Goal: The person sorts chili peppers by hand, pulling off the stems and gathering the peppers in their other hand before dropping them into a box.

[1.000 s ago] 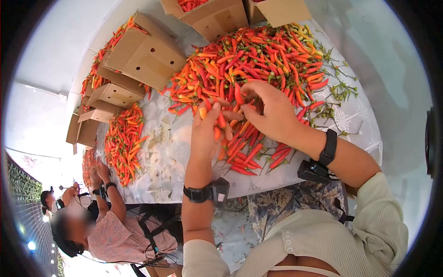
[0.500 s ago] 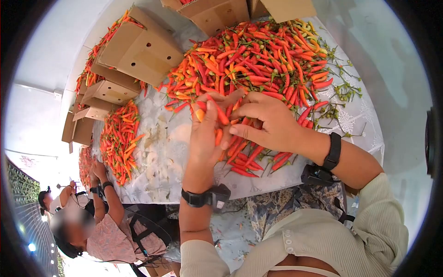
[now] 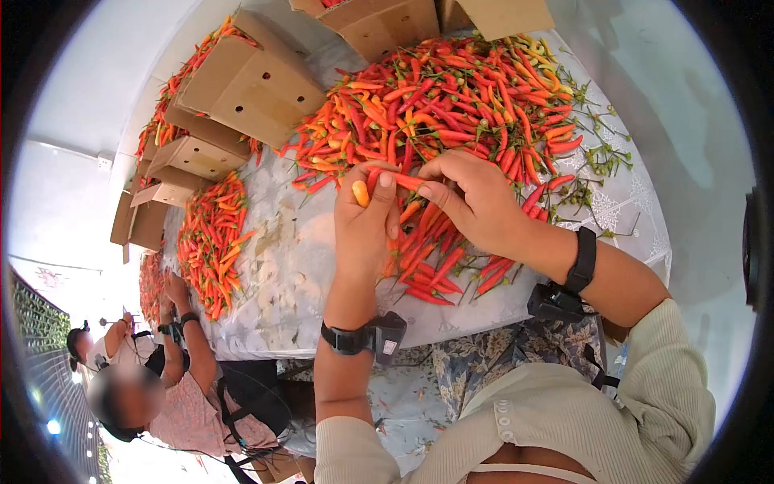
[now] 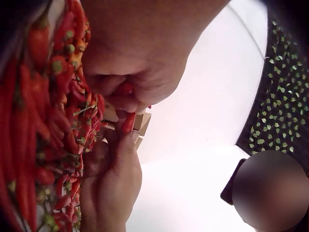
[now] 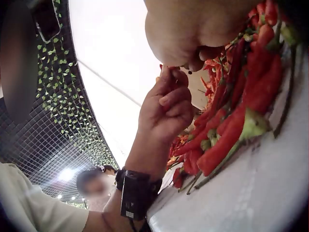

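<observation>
My left hand (image 3: 361,226) grips a red chili (image 3: 403,181) between thumb and fingers above the pile, and an orange chili (image 3: 360,194) sticks out beside its thumb. The fingertips of my right hand (image 3: 477,203) pinch the other end of that red chili, so it spans both hands. In the left wrist view a red chili (image 4: 128,123) shows between my left hand (image 4: 140,63) above and my right hand (image 4: 116,183) below. The right wrist view has my left hand (image 5: 166,108) under my right hand (image 5: 193,29), whose fingertips are partly hidden.
A large chili pile (image 3: 451,105) spreads behind the hands, with loose green stems (image 3: 601,157) at its right. Cardboard boxes (image 3: 258,85) stand left and behind. Another chili heap (image 3: 214,242) lies left, near a person in a pink top (image 3: 193,403).
My hands have shifted slightly. The red chili held upright in my left fingers now lies sideways between both hands, and my right fingertips have closed on its end.
</observation>
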`<state>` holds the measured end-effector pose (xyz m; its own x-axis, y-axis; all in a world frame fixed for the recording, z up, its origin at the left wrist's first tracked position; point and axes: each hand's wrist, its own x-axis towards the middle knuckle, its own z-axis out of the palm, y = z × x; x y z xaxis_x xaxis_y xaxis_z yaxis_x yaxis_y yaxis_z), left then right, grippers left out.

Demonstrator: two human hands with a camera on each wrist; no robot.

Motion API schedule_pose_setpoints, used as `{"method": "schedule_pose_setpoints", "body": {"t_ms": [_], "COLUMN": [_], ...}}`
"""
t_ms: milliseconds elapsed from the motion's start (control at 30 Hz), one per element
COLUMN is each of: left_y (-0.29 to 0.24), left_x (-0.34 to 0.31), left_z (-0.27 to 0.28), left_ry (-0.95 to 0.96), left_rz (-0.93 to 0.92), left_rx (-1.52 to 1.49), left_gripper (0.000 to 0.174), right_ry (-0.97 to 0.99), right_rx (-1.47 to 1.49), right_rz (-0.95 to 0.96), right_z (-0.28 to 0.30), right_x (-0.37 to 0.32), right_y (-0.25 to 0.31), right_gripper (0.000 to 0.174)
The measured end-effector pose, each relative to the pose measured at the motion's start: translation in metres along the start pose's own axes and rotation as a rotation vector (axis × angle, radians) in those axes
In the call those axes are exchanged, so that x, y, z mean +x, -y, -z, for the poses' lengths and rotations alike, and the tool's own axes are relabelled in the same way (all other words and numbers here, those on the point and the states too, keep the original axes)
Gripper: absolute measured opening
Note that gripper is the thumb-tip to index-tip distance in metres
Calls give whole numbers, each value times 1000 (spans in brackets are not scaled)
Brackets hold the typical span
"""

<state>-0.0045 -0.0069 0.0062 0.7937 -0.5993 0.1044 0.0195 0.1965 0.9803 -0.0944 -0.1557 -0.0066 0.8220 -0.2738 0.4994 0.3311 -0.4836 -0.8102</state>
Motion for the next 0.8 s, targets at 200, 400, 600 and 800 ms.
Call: {"method": "schedule_pose_setpoints", "body": {"t_ms": [200, 400, 600, 800], "left_y": [2, 2, 3, 3], "left_x": [2, 2, -1, -2], "left_z": [0, 0, 0, 1], "left_ry": [-13, -20, -5, 25], "left_rz": [22, 5, -63, -75], "left_rx": [-69, -45, -33, -22], "left_gripper": [18, 18, 21, 23], "right_ry": [-3, -23, -66, -43], "right_rx": [-6, -35, 15, 86], "right_rz": [70, 92, 4, -99], "right_z": [-2, -3, -2, 1], "right_x": [-2, -2, -2, -2], "right_y": [-6, -8, -4, 0], "right_gripper": [15, 16, 14, 12]}}
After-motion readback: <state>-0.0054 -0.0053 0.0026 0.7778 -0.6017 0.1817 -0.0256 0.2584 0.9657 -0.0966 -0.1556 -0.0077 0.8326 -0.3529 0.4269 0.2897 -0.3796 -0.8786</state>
